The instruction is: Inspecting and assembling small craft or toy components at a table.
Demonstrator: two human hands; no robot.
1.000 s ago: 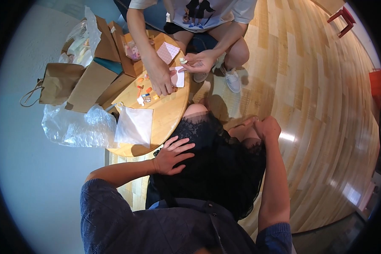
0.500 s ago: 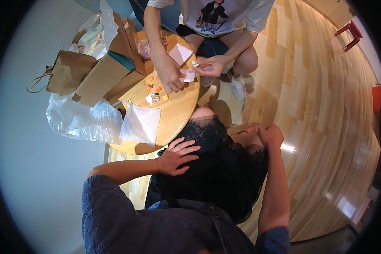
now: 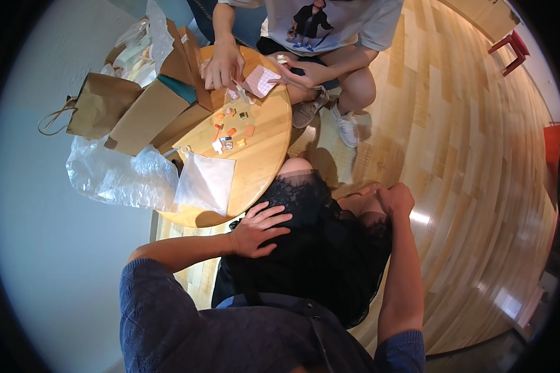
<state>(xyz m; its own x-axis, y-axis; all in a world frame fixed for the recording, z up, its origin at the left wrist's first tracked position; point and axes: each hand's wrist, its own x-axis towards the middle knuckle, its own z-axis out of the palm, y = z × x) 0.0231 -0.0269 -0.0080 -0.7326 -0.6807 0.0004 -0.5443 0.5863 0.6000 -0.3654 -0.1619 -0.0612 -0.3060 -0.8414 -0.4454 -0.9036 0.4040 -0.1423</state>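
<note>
My left hand (image 3: 259, 231) lies flat and open on the black lace skirt (image 3: 292, 267) over my lap, with its fingers spread. At my other knee, my right hand (image 3: 397, 199) is closed like a fist; its fingertips and anything in them are hidden. Nearest my left hand on the round wooden table (image 3: 255, 168) is a white pouch (image 3: 206, 181). Several tiny orange, white and yellow pieces (image 3: 229, 132) lie farther up. Across from me, another person's hand (image 3: 225, 66) reaches down to the tabletop, while the other hand (image 3: 306, 73) holds a pink checkered card (image 3: 261, 81) and a small whitish piece (image 3: 282, 59).
An open cardboard box (image 3: 152, 115) filled with plastic wrapping stands at the table's left side, beside a brown paper bag (image 3: 102, 104). Clear plastic wrap (image 3: 118, 177) hangs near the wall. A red stool (image 3: 512, 51) stands far right on the wooden floor.
The other person's hand has moved back from the small pieces, and the checkered card is now held up. More tiny pieces show on the table. My hands stay put.
</note>
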